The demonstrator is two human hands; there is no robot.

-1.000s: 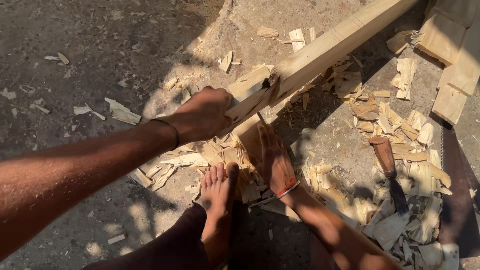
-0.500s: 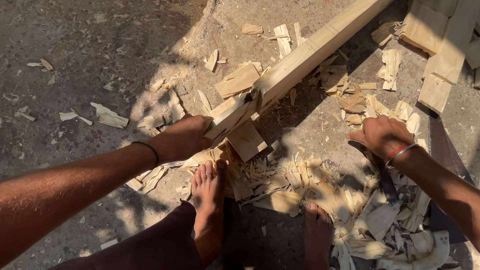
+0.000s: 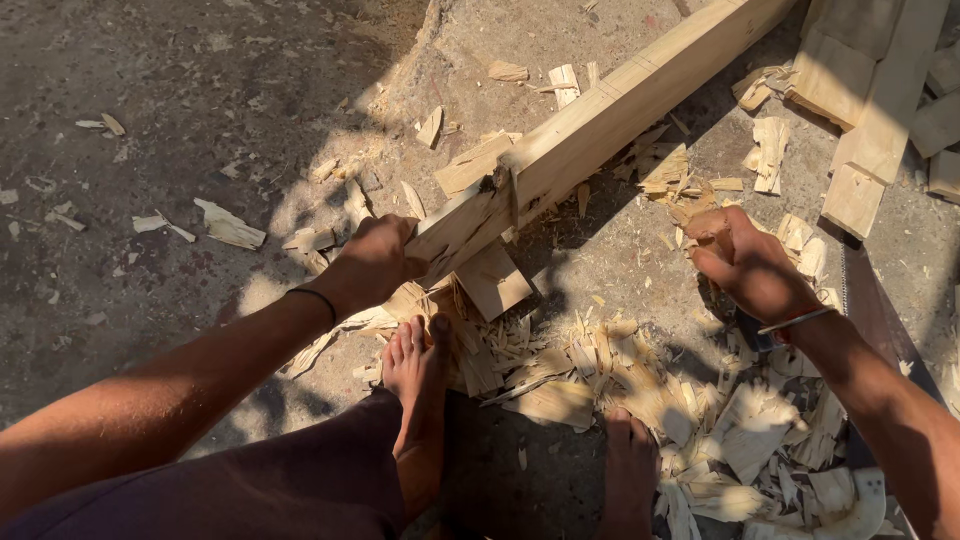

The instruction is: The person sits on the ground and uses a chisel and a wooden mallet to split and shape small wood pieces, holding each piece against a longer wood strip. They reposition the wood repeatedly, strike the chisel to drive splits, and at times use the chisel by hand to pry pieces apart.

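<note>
Left hand [image 3: 375,255] is gripping the near end of the beam [image 3: 600,125], fingers wrapped tight; the beam is lying slantwise across the ground, propped on a block [image 3: 495,280]. Right hand [image 3: 750,265] is curling over the chips [image 3: 640,390], possibly clutching something, though it's hard to tell.
</note>
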